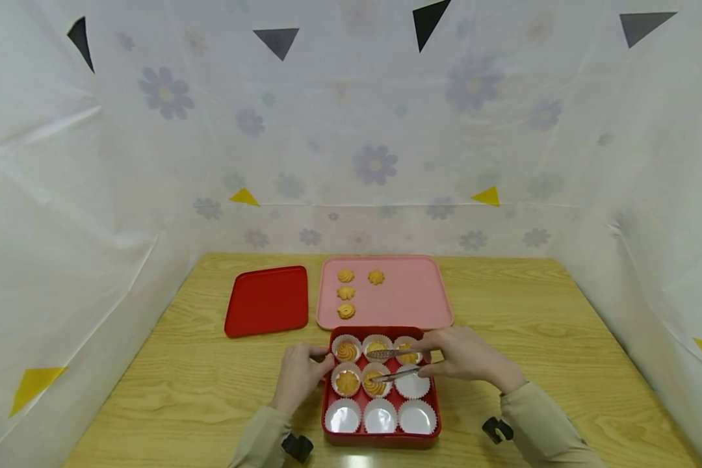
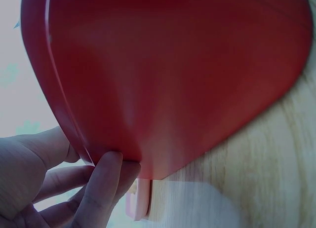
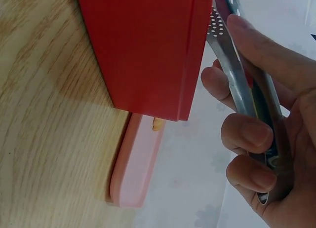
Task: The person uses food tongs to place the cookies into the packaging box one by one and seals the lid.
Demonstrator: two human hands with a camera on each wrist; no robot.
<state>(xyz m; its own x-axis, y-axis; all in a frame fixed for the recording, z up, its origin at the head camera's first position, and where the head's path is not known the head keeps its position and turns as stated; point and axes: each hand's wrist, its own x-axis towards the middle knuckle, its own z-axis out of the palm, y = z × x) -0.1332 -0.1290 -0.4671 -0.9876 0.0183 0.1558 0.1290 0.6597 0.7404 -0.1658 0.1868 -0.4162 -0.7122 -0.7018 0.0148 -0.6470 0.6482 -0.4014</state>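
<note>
A red box (image 1: pixel 335 430) holds rows of white paper cups (image 1: pixel 416 416). Swirled and flower-shaped cookies (image 1: pixel 347 382) lie in the back-row cups and in the left and middle cups of the middle row; the other cups show bare white bottoms. My left hand (image 1: pixel 299 377) pinches the box's left wall near the rim, its fingertips (image 2: pixel 106 165) against the outer side. With my right hand (image 1: pixel 465 356) I grip metal tongs (image 3: pixel 232 72) with perforated tips. Their arms stand apart over the box, the nearer tip overlapping the middle cup's cookie (image 1: pixel 374 388) in the head view.
A pink tray (image 1: pixel 412 292) behind the box carries several cookies (image 1: pixel 346 293) at its left side. The red lid-like tray (image 1: pixel 269 300) lies to its left on the wooden table (image 1: pixel 199 377). White flower-patterned sheeting (image 1: pixel 351 130) surrounds the table at the back and sides.
</note>
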